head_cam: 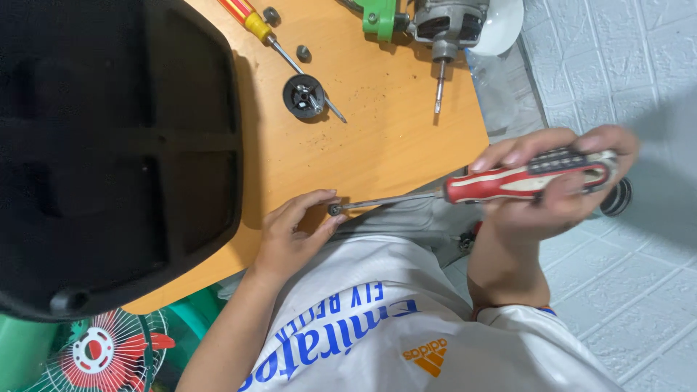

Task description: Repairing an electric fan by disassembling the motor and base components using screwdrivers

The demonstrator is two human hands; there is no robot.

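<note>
At the near edge of the orange wooden counter (377, 138), the left grip (294, 236) pinches a small dark metal nut (335, 210); the right grip (552, 185) is clenched around a red-and-white-handled screwdriver (508, 183), its tip meeting that nut.

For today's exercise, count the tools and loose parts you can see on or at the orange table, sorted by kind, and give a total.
Screwdrivers: 2 (red-handled screwdriver in the right hand; yellow-handled screwdriver lying on the table)
Small round metal pieces: 3 (two by the yellow one; one at the left hand)
Black round part: 1
Motor with shaft: 1
Large black cover: 1
Total: 8
</note>
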